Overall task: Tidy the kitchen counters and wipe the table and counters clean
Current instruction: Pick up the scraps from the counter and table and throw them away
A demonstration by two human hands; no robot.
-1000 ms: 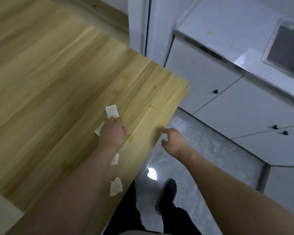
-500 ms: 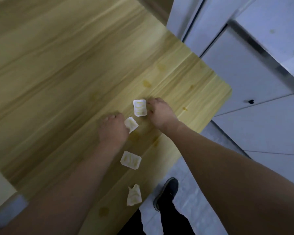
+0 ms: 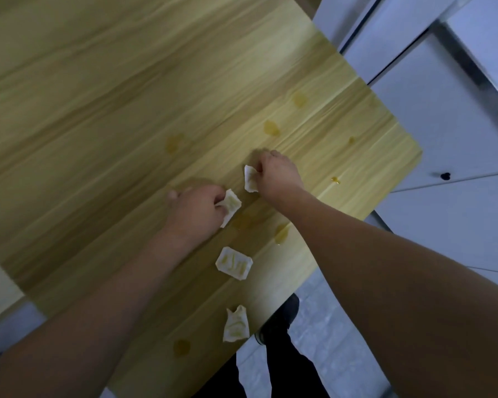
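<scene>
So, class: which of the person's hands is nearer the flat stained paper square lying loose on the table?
Left. The left hand is just above the paper square; the right hand is farther up and right.

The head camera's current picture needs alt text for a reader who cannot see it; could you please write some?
Seen from above, a left hand and right hand each pinch a small stained paper scrap on a wooden table. Two more scraps lie nearer the person, among yellowish spots; white cabinets stand right.
</scene>
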